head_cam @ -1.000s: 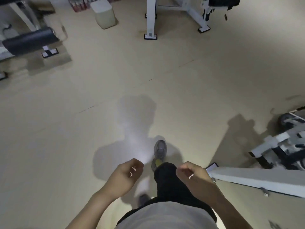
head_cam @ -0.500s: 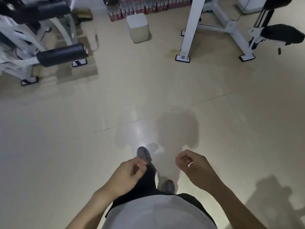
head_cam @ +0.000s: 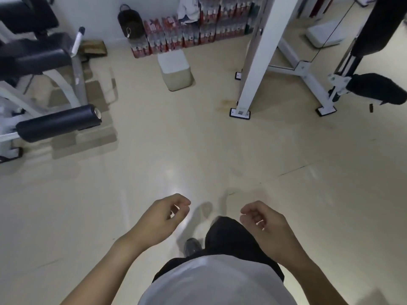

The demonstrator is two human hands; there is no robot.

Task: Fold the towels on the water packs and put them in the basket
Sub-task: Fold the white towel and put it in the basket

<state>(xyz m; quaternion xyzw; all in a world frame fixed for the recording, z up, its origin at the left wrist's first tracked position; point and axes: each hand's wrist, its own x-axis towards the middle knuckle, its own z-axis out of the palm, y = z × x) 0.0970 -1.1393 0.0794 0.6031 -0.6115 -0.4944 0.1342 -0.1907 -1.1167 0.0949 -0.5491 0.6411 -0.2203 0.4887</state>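
The beige floor carries stacked water packs against the far wall; a pale basket stands just before the packs, gym frames either side.

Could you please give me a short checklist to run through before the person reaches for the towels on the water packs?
1. Both hands free: ok. The left hand and right hand hang loosely curled and hold nothing.
2. Towels located: ok. A pale towel lies on the water packs by the wall.
3. Towels within reach: not ok. Open floor lies between the hands and the packs.
4. Path clear: not ok. A white box stands on the floor right before the packs.
5. Basket located: cannot tell. A dark bag-like thing stands beside the packs, and whether it is the basket is unclear.
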